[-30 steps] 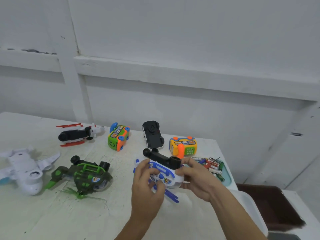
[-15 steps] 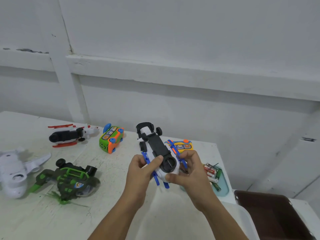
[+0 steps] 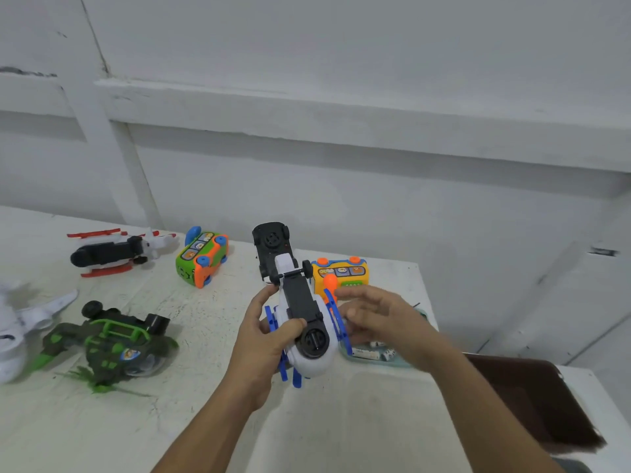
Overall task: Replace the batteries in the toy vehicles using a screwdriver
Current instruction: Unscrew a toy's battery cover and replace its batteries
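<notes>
The white-and-blue plastic toy helicopter (image 3: 309, 332) was held belly-up above the white worktop surface (image 3: 191, 339), its black underside panel facing the camera. The left hand (image 3: 263, 339) had its grip pressed on the helicopter's left flank, thumb lying over the black panel near the round black hub. The right hand (image 3: 382, 319) hovered just right of the helicopter, fingers spread and holding nothing. The toy looked light, hollow and rigid, and its smooth rounded shell seemed liable to slip in a loose hold. The thin blue skids and blades looked the weakest parts, so the broad white body seemed the safer place to take hold. Right of the helicopter, a pale green tray (image 3: 403, 361) held batteries (image 3: 374, 351). No screwdriver could be made out.
</notes>
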Demonstrator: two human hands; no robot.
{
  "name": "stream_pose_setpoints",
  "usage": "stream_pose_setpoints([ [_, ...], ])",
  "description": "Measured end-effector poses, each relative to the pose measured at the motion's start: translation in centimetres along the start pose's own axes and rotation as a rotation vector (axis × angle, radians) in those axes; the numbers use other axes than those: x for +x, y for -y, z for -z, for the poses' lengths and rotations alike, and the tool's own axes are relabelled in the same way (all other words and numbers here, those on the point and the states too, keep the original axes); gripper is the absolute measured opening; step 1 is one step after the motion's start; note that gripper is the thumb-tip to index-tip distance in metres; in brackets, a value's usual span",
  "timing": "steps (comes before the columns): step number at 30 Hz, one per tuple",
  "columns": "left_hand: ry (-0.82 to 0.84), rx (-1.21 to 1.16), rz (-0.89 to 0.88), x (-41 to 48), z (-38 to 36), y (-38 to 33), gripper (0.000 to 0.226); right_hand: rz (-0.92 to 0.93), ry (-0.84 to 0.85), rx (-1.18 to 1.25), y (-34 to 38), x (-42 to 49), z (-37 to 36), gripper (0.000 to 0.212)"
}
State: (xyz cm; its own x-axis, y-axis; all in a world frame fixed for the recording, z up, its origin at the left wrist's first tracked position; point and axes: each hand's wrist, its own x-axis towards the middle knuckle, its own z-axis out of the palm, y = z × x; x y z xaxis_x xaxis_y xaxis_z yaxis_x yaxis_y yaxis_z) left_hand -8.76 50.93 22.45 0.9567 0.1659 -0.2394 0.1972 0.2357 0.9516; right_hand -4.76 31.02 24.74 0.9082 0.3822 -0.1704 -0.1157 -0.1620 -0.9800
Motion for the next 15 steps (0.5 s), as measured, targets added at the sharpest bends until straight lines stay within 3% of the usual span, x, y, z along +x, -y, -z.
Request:
stream_pose_setpoints([
  [2,0.017,0.003,0.019,0.1,0.0,0.2,0.061,-0.042,-0.114,-0.268,-0.2,1.1,1.4,0.024],
  [4,0.037,0.024,0.032,0.3,0.1,0.2,0.061,-0.053,-0.209,-0.686,-0.5,2.2,2.7,0.026],
  [6,0.055,0.038,0.041,0.5,0.2,0.2,0.060,-0.098,-0.173,-0.989,-1.1,3.2,3.6,0.033],
  [10,0.111,0.045,0.072,0.9,0.5,0.3,0.059,-0.223,-0.069,-1.181,-2.4,4.3,3.5,0.031],
  [15,0.192,0.031,0.101,1.4,1.1,0.4,0.057,-0.183,-0.063,-1.241,-3.0,4.4,3.4,0.017],
])
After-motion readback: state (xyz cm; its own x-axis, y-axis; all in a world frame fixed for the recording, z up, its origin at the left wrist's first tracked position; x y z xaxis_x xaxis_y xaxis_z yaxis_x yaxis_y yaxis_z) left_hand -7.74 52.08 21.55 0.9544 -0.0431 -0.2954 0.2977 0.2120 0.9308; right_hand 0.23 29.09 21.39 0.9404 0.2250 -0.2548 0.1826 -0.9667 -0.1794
